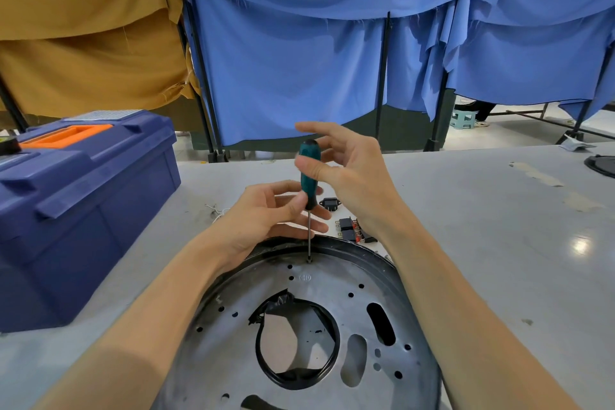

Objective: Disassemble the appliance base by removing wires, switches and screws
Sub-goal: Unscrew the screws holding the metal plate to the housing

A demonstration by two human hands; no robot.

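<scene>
Your grey table (499,243) carries the whole job, with blue cloth (299,60) hung behind it and a closed blue toolbox (83,203) at your left.

The appliance base (332,303) lies flat on the table directly in front of you. It is a round metal plate in a dark rim, pierced with holes and slots. A black cord (329,319) loops around its centre opening.

Judged from its build, the plate is stiff and moderately heavy and will not flex under tool pressure. It may slide or turn on the smooth tabletop. The cut-out edges look thin and possibly sharp, so take hold at the outer rim, not through the slots.

Your left hand (263,220) sits at the far rim. Its thumb and forefinger pinch the black collar at the foot of the screwdriver (309,173) handle, and the other fingers lie straight behind the shaft.

Your right hand (349,176) is loose at the top of the green handle. The thumb is laid against it and the fingers are spread, not clamped.

The screwdriver stands nearly upright, with its tip seated in a screw (309,261) near the plate's far edge.

Removed switches (349,228) and a black socket (329,203) lie on the table just beyond the rim. A thin white wire (216,210) lies to their left.

The screw is small and will roll; catch it as it lifts.
</scene>
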